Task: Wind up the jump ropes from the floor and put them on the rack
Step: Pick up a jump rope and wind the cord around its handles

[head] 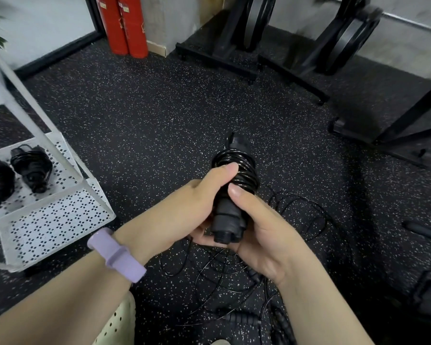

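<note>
Gym floor (159, 115) | both hands, left (184, 210) and right (261, 227), are gripping wound rope (232, 185) so coils aren't slipping | rack (60, 207) waiting beside me

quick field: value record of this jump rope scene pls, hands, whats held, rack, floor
left hand: left hand grips the wound jump rope bundle, thumb on the coils
right hand: right hand grips the bundle's lower end
bundle: cord coiled round black handles, held above the floor
rack: white perforated rack at left, two wound ropes on its shelf
floor: loose black cord lies tangled below the hands
wrist: lilac band on the left wrist
</note>
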The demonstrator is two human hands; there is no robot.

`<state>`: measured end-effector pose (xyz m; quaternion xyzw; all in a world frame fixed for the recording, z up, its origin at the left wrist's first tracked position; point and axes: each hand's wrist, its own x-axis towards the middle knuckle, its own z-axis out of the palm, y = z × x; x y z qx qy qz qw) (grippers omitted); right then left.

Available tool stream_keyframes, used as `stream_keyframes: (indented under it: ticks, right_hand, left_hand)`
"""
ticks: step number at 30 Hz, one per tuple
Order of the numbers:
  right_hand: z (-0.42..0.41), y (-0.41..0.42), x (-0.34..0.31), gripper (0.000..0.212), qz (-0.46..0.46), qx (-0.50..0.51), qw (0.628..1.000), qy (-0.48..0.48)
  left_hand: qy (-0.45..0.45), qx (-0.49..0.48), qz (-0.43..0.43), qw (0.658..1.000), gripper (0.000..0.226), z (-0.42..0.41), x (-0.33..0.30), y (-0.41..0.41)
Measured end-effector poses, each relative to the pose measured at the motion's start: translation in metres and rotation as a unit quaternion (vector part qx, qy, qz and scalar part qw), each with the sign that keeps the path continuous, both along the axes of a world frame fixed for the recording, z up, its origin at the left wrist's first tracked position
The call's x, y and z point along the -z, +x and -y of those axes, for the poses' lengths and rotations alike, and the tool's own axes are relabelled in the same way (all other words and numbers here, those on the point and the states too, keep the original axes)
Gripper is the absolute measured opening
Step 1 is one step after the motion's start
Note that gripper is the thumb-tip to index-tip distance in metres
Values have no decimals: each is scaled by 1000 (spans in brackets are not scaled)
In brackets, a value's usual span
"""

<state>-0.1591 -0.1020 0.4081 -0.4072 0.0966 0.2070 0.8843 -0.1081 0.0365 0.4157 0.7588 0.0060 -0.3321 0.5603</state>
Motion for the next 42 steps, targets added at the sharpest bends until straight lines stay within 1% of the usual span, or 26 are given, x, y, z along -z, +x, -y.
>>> stream_keyframes:
  ticks: [3, 5, 7, 9, 11, 12, 15, 16, 17, 19, 20, 23, 25, 28, 31, 33, 34, 36, 39, 41, 42]
  right_hand:
    - [4, -1, 4, 38, 4, -10, 1000, 9]
    - [7, -3, 2, 35, 6, -17, 1000, -13]
    - [12, -3, 1, 36, 11, -13, 997, -72]
    - [19, -2, 3, 37, 28, -7, 982, -185]
    - [25, 1, 7, 43, 40, -17, 964, -264]
    - [26, 2, 8, 44, 43, -23, 955, -292]
    - [24, 4, 11, 34, 51, -2, 926, -373]
    - [22, 4, 13, 35, 54, 14, 917, -395]
    - [21, 5, 15, 40, 59, 26, 909, -412]
    - [18, 6, 18, 52, 65, 43, 901, -427]
    - [17, 6, 19, 54, 68, 49, 903, -421]
    - [13, 6, 17, 49, 66, 45, 918, -388]
    - [11, 6, 18, 50, 73, 52, 912, -401]
    - [13, 8, 23, 56, 89, 54, 878, -468]
    - [12, 4, 25, 53, 101, 49, 855, -507]
    - [9, 2, 23, 55, 102, 56, 838, -534]
    - [9, 2, 21, 56, 101, 59, 833, -541]
    - [8, 2, 19, 57, 102, 64, 826, -550]
    - [10, 1, 16, 60, 112, 72, 823, -552]
    - [10, 2, 14, 58, 115, 69, 830, -542]
    - [10, 3, 13, 56, 111, 66, 841, -525]
  left_hand:
    - [-26, 100, -8, 995, 88, -9, -10, -3]
    - [-23, 152, -6, 988, 83, -14, -15, 3]
    - [0, 184, -3, 983, 79, -20, -18, 7]
    - [45, 196, 1, 980, 79, -27, -19, 11]
    - [73, 184, 6, 980, 80, -32, -17, 15]
    - [74, 173, 5, 982, 76, -33, -15, 17]
    - [54, 142, 2, 988, 55, -35, -11, 16]
    - [44, 128, 3, 991, 48, -35, -10, 14]
    - [35, 112, 4, 993, 43, -33, -7, 11]
    - [14, 77, 3, 997, 37, -28, -3, 4]
    - [6, 59, 4, 998, 35, -26, -1, 1]
    - [-3, 7, 6, 1000, 32, -21, 1, -2]
    - [1, -10, 6, 1000, 35, -19, 2, -2]
    - [23, -16, 4, 1000, 46, -18, 3, -3]
    - [48, -37, 10, 998, 68, -14, 7, -4]
    - [71, -53, 37, 995, 86, -10, 11, -6]
    - [87, -57, 56, 993, 90, -8, 11, -7]
    - [113, -61, 88, 988, 91, -5, 9, -9]
    - [124, -74, 122, 982, 90, -1, 4, -11]
    - [139, -80, 150, 976, 96, 0, 3, -12]
    - [151, -86, 165, 971, 99, 1, 4, -11]
